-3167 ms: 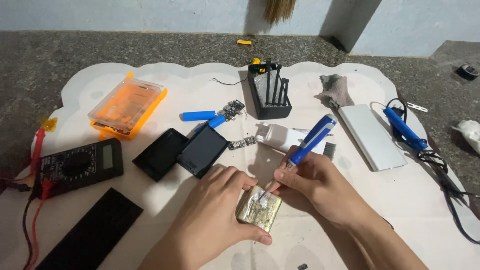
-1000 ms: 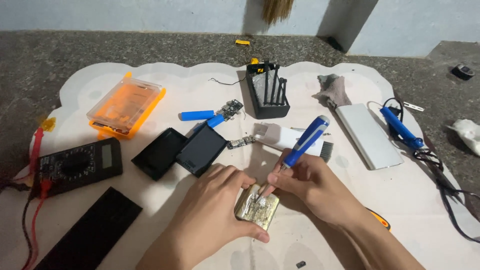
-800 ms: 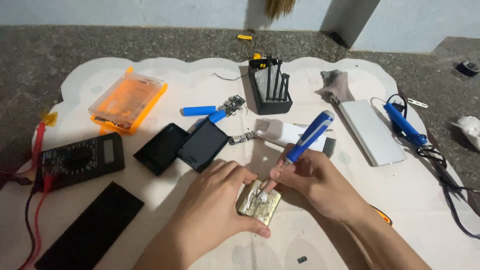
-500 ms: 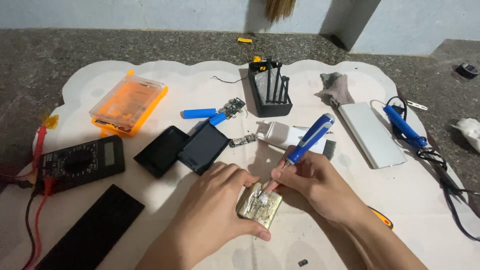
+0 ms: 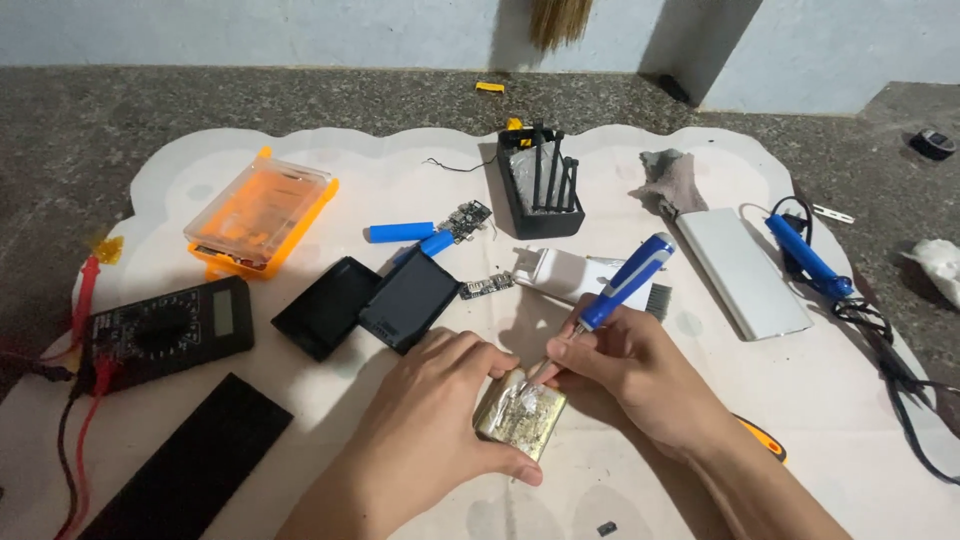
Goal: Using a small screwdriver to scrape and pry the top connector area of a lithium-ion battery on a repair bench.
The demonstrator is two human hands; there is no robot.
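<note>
The flat gold pack (image 5: 521, 418) lies on the white mat (image 5: 400, 160), right in front of the person. The left hand (image 5: 432, 420) is curled around it, with the thumb on its near edge and the fingers on its far edge. The right hand (image 5: 640, 375) grips a blue screwdriver (image 5: 622, 285) like a pen. The tip touches the top of the pack. Two black phone bodies (image 5: 375, 300) lie just behind the left hand. A black meter (image 5: 165, 330) with red wires sits far to the left.
</note>
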